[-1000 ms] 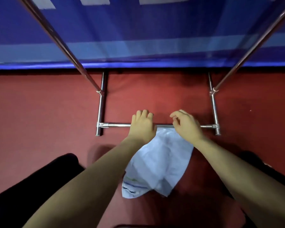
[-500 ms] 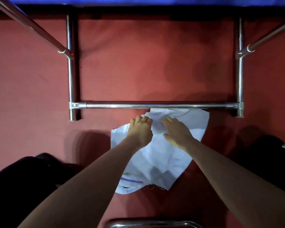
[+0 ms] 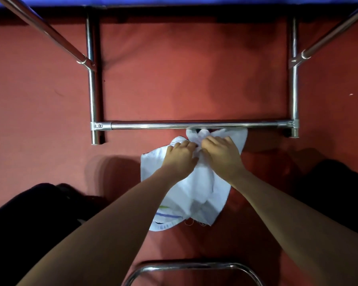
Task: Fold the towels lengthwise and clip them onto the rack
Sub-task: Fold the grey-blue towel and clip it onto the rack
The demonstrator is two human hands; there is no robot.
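A white towel [image 3: 196,190] with thin blue and green stripes near its lower edge hangs bunched just below the chrome bar [image 3: 194,125] of the metal rack. My left hand [image 3: 179,156] and my right hand [image 3: 221,154] sit side by side on the towel's upper part, both pinching the cloth where it gathers between them. The towel's top edge reaches up to the bar on the right. No clip is visible.
The rack's upright tubes [image 3: 90,96] [image 3: 294,96] and slanted rails frame a red floor [image 3: 194,69]. A curved chrome tube [image 3: 192,266] lies at the bottom centre. Dark shapes [image 3: 29,213] sit at both lower sides. A blue cloth edge [image 3: 174,0] runs along the top.
The view has tilted down. My hands left the bar and came down onto the towel, then drew together, gathering the cloth between them.
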